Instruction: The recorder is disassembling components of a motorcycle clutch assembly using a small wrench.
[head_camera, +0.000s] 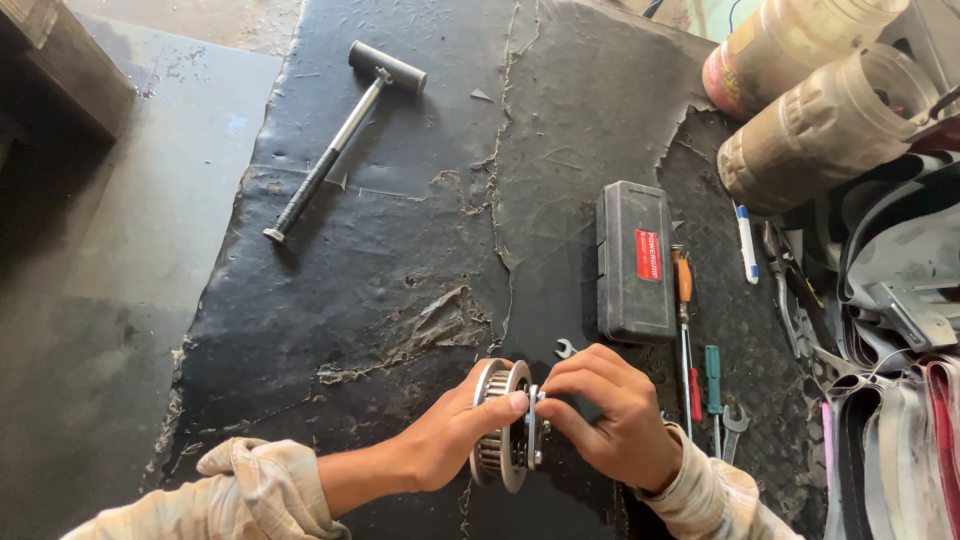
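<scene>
We see the left hand (450, 430) gripping a toothed pulley (502, 425) at six o'clock; the right hand (610, 410) pinches its plate; a dark case (634, 262) with a red label lies at one o'clock.

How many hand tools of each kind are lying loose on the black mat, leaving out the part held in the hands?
Hammer: 1
Screwdrivers: 2, one with an orange handle and one with a green handle
Wrenches: 2, one above the right hand and one by the green screwdriver
Total: 5
More tools may lie in the clutter at the right edge, too tangled to count.
</scene>
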